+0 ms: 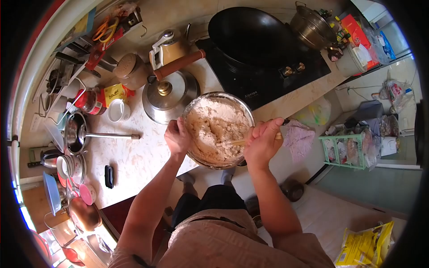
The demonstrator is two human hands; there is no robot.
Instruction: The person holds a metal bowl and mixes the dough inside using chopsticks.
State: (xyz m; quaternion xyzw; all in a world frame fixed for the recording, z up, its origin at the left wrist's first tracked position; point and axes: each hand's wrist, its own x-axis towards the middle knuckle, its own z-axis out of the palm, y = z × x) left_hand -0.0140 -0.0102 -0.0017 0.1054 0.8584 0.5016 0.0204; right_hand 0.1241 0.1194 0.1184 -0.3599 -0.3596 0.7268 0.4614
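A round metal bowl is in front of me at the counter's edge, filled with a crumbly, pale flour mixture. My left hand grips the bowl's left rim, thumb up near the edge. In my closed right hand, over the right side of the bowl, is a pair of wooden chopsticks. Their tips are sunk in the mixture. Dry flour lies on its upper part, while wetter clumps show lower down. Just behind the bowl stands a lidded metal pot with a brown handle.
A black wok sits on the cooktop at the back. To the left are a long-handled pan, a white cup, a black phone-like object and stacked bowls. A green basket stands right.
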